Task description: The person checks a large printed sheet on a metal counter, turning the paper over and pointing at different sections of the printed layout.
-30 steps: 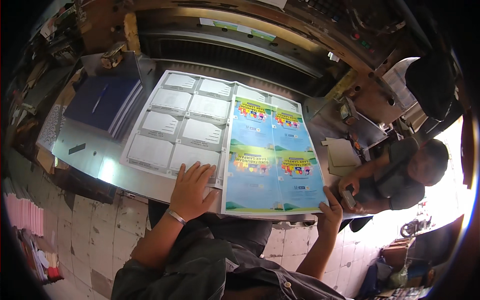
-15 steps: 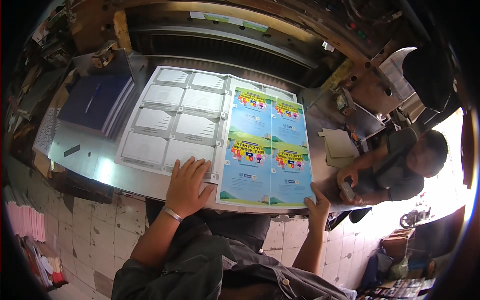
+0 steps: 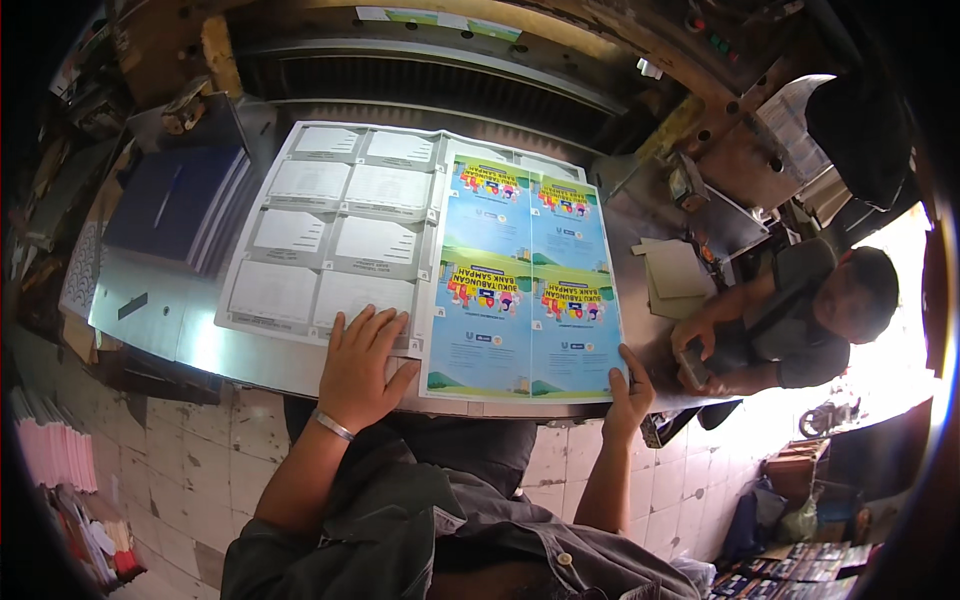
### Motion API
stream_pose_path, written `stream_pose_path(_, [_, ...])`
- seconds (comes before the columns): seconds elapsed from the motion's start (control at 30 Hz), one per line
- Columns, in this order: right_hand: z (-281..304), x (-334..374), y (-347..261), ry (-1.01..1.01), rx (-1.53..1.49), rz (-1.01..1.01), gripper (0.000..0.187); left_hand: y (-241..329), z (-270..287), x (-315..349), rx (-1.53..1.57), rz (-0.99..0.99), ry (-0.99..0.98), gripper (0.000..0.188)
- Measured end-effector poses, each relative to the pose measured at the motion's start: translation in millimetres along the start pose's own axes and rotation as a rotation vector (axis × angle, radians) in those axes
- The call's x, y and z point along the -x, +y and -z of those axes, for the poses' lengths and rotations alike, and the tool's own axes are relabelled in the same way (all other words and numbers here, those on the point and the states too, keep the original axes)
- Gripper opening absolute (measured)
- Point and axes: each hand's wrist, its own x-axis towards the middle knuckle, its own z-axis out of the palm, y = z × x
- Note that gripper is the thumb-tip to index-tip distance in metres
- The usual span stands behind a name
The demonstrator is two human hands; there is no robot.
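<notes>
A large grey-and-white printed sheet [image 3: 290,205] lies on the metal table, its panels set out in rows. Over its right part rests a blue-and-green printed sheet [image 3: 490,345] with four-part colourful artwork. My left hand [image 3: 365,362], a silver bracelet at the wrist, lies flat with fingers spread on the grey sheet's near right corner, just left of the blue sheet. At the blue sheet's near right corner, my right hand [image 3: 629,392] holds the edge between thumb and fingers.
Dark blue stacked covers [image 3: 165,210] with a pen on top sit at the left. Behind the sheets runs a machine's dark slot [image 3: 420,85]. On the right are cream papers [image 3: 672,280] and a seated person [image 3: 800,320] holding a small object. Pink paper stacks [image 3: 55,445] stand lower left.
The whole view has shifted slightly, so the table and sheets sit a little further left and up. Both hands keep nearly the same places on the sheets.
</notes>
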Motion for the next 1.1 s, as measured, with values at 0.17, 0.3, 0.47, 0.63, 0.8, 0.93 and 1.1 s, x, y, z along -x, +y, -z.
stream_pose_path(0.17, [-1,1,2,0.013,-0.061,0.046,0.04,1,2,0,-0.008,0.008,-0.003,0.061])
stream_pose_path(0.3, [-2,2,2,0.02,-0.054,0.056,0.039,0,2,0,-0.007,0.005,-0.002,0.059])
stream_pose_path(0.47, [-2,2,5,0.043,-0.051,0.068,0.039,-1,2,-1,-0.006,-0.001,-0.004,0.061])
stream_pose_path(0.63, [-3,2,8,0.044,-0.027,0.048,0.039,1,3,-1,-0.011,0.0,-0.01,0.06])
stream_pose_path(0.8, [4,-1,15,0.008,0.021,0.075,0.039,3,2,0,-0.002,0.007,-0.009,0.062])
stream_pose_path(0.93, [4,-1,15,0.008,-0.015,0.036,0.041,3,0,0,-0.001,0.0,-0.008,0.062])
stream_pose_path(1.1, [-1,-1,7,-0.014,0.07,0.037,0.045,2,0,-4,0.001,-0.014,-0.012,0.061])
